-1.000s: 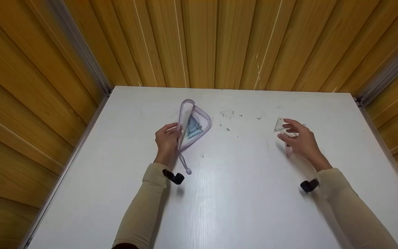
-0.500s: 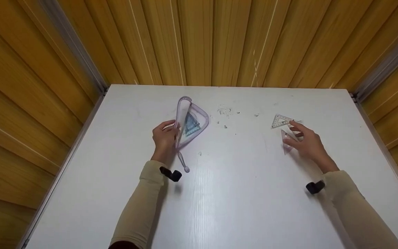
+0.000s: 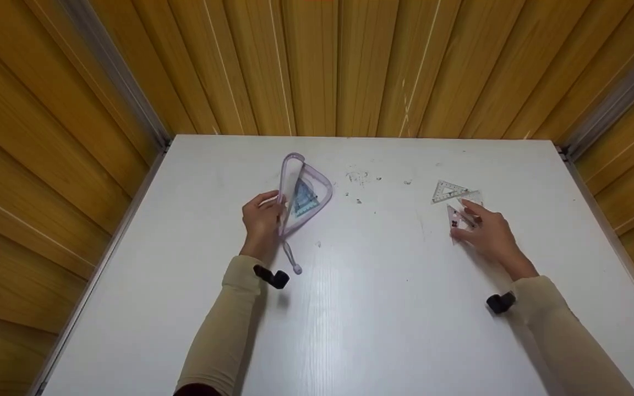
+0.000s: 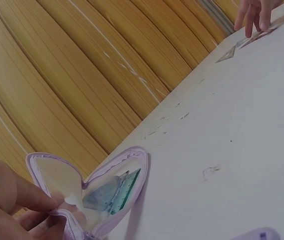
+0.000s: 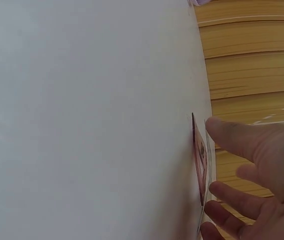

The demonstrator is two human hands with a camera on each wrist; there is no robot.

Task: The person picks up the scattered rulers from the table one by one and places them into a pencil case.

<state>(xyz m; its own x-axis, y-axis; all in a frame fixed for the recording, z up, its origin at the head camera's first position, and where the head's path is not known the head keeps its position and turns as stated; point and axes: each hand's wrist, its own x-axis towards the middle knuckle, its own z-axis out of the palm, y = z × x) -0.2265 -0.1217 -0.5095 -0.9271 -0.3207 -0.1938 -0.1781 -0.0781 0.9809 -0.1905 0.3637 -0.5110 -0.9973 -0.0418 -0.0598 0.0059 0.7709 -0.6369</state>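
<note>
My left hand (image 3: pixel 262 217) pinches the edge of a lilac-trimmed clear zip pouch (image 3: pixel 325 193), holding its flap up so it gapes. Inside lie overlapping blue and green set squares (image 4: pixel 124 194). Over on the right, my right hand (image 3: pixel 487 231) is at a pinkish set square (image 3: pixel 454 224) lying on the table. In the right wrist view its thumb and fingers are spread around the pink set square (image 5: pixel 200 162); whether they touch it I cannot tell. Just beyond the fingers are a clear set square (image 3: pixel 444 190) and another pale clear piece (image 3: pixel 475 196), which overlap.
The white table (image 3: pixel 361 308) carries dark scuff marks (image 3: pixel 358 177) between the two hands. A wood-panel wall (image 3: pixel 317 71) rises behind its far edge. From the pouch hangs a lilac strap (image 3: pixel 293 261) toward the near side.
My right hand has drawn slightly back and to the right, lowering toward the pink set square and uncovering the clear ones. The left hand keeps its hold on the pouch.
</note>
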